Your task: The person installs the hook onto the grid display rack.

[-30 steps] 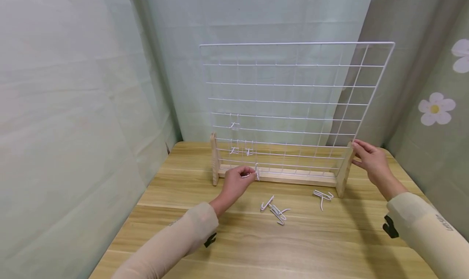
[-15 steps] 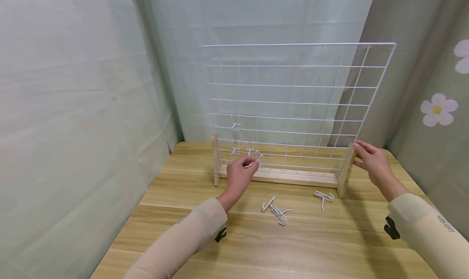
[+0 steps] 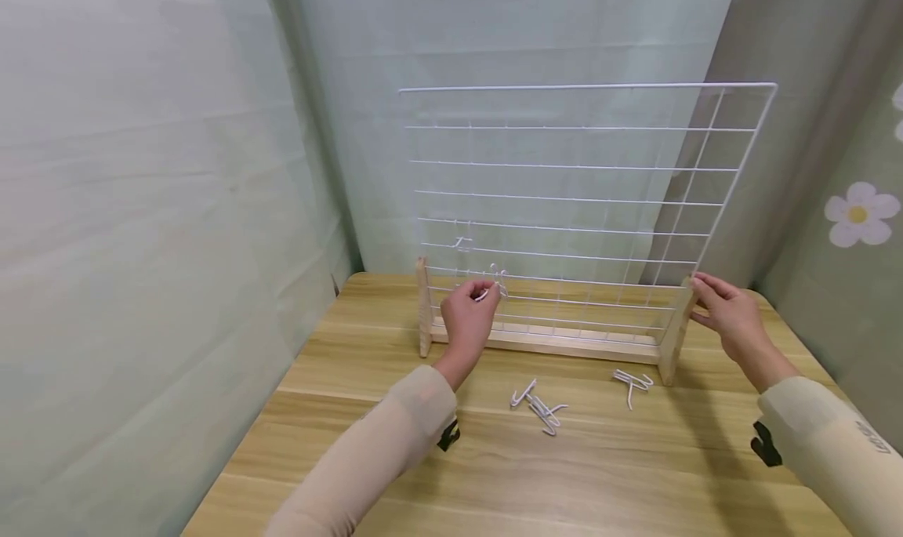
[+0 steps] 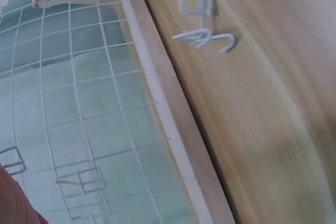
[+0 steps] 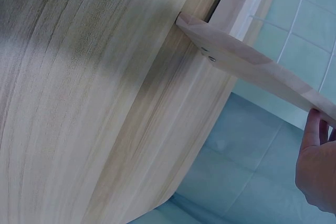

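My left hand (image 3: 469,317) pinches a white wire hook (image 3: 503,280) in front of the lower left part of a white wire grid (image 3: 585,87). Whether that hook touches the grid wires cannot be told. Another hook (image 3: 462,242) hangs on the grid above the hand. In the left wrist view, a hung hook (image 4: 81,182) shows near the left hand (image 4: 16,203). My right hand (image 3: 734,317) grips the upper end of the stand's right wooden side piece (image 3: 676,333), thumb and fingers on its edge, as the right wrist view also shows.
Loose white hooks (image 3: 545,415) lie on the wooden table (image 3: 451,482) before the stand, and another hook (image 3: 632,384) lies near its right foot. A wooden base bar (image 3: 564,344) joins the side pieces. Pale curtains (image 3: 176,208) surround the table.
My left hand has risen with the hook from near the base bar to higher on the grid, now covering the lower hung hooks. The right hand stays on the side piece.
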A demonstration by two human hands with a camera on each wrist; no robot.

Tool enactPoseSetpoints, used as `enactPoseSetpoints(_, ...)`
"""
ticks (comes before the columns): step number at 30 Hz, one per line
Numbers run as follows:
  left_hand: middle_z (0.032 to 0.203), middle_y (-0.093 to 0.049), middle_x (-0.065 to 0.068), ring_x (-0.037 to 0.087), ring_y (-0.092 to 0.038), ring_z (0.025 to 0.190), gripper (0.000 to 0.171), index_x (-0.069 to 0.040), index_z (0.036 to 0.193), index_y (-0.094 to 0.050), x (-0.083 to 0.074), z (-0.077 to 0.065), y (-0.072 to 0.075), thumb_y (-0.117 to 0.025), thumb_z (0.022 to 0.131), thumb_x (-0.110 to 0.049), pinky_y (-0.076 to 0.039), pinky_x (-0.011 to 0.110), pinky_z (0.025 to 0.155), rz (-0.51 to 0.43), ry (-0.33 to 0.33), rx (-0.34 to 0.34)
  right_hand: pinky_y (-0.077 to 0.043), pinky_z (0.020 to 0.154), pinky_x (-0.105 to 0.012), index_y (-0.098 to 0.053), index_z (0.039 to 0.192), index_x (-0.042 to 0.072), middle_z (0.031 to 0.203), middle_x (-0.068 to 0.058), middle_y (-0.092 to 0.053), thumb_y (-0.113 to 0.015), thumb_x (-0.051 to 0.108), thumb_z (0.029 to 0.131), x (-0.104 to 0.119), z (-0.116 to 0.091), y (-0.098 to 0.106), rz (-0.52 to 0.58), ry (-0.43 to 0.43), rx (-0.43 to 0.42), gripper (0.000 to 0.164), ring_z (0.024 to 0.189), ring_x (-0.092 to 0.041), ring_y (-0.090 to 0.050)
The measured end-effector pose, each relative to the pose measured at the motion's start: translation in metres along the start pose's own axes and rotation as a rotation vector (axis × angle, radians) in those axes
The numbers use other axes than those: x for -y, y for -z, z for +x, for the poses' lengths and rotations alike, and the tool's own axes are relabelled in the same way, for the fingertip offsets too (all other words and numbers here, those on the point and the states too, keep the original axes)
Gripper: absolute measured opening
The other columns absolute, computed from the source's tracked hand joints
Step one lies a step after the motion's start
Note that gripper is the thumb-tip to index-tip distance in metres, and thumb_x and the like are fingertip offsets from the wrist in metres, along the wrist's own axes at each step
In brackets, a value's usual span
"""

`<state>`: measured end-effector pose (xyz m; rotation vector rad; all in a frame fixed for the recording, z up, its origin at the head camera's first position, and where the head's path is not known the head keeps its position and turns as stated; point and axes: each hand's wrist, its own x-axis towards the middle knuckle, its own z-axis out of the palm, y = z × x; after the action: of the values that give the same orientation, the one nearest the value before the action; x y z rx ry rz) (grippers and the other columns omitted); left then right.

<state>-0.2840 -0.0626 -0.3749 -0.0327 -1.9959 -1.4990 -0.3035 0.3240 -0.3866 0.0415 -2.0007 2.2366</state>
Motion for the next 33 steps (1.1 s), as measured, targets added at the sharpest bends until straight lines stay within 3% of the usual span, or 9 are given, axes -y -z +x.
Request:
enactPoseSetpoints(13, 0.07, -0.066, 0.0, 0.01, -0.059, 0.064, 0.008, -0.006, 0.082, -0.076, -0.009, 0.014, -0.014, -0.075, 0.083, -0.014, -0.05, 0.025, 0.059, -0.039, 0.07, -0.147, -0.055, 0.065, -0.019, -0.06, 0.128, 0.011, 0.098, 0.017, -0.064, -0.065, 0.029, 0.096, 0.001, -0.001, -0.001, -0.024, -0.018, -0.012, 0.037, 0.087, 0.001, -0.059)
enactPoseSetpoints(26, 0.072, -0.07, 0.001, 0.015, -0.064, 0.066, 0.007, -0.007, 0.08, -0.076, -0.018, 0.032, -0.028, -0.072, 0.081, -0.013, -0.052, 0.034, 0.061, 0.034, 0.075, -0.322, -0.056, 0.063, -0.02, -0.07, 0.11, 0.024, 0.093, 0.018, -0.066, -0.064, 0.025, 0.097, 0.001, 0.0, 0.0, 0.007, -0.01, -0.018, 0.014, 0.083, 0.001, -0.061)
enactPoseSetpoints(33, 0.072, -0.07, 0.001, 0.019, -0.065, 0.068, 0.009, -0.01, 0.082, -0.076, -0.026, 0.039, -0.034, -0.071, 0.083, -0.017, -0.05, 0.04, 0.062, 0.137, 0.059, -0.36, -0.055, 0.064, -0.018, -0.062, 0.127, 0.015, 0.096, 0.019, -0.063, -0.066, 0.032, 0.094, 0.001, -0.002, 0.0, -0.053, -0.022, -0.034, 0.037, 0.084, 0.002, -0.06)
